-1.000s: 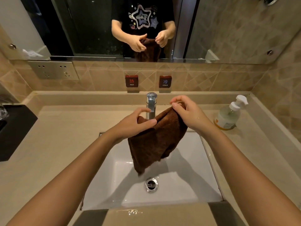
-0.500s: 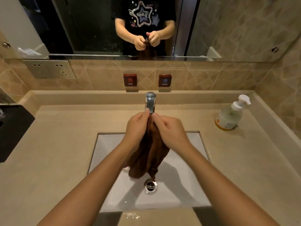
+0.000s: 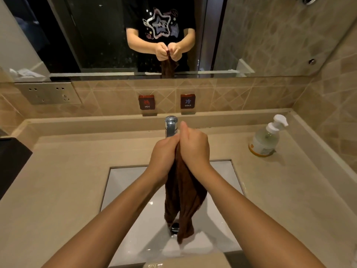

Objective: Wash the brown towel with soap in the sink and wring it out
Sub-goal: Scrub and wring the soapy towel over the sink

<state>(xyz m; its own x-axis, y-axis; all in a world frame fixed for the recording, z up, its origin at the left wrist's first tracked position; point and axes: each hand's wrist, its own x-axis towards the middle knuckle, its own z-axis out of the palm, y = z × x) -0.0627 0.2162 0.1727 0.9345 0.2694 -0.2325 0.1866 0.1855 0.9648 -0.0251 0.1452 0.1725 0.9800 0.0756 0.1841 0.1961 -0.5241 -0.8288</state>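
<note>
The brown towel [image 3: 183, 198] hangs bunched into a long strip over the white sink [image 3: 127, 182], its lower end dangling just above the drain [image 3: 174, 227]. My left hand [image 3: 164, 157] and my right hand [image 3: 194, 149] grip its top end side by side, pressed together right in front of the chrome tap [image 3: 171, 125]. A clear soap pump bottle [image 3: 265, 139] stands on the counter at the right. No water is seen running from the tap.
A beige counter [image 3: 63, 178] surrounds the sink. Hot and cold signs [image 3: 146, 102] sit on the tiled wall behind the tap. A black object [image 3: 11, 161] lies at the left edge. The mirror [image 3: 96, 35] above reflects both hands and the towel.
My hands came together from holding the towel spread apart; the towel is now gathered into a narrow hanging strip and reaches lower toward the drain.
</note>
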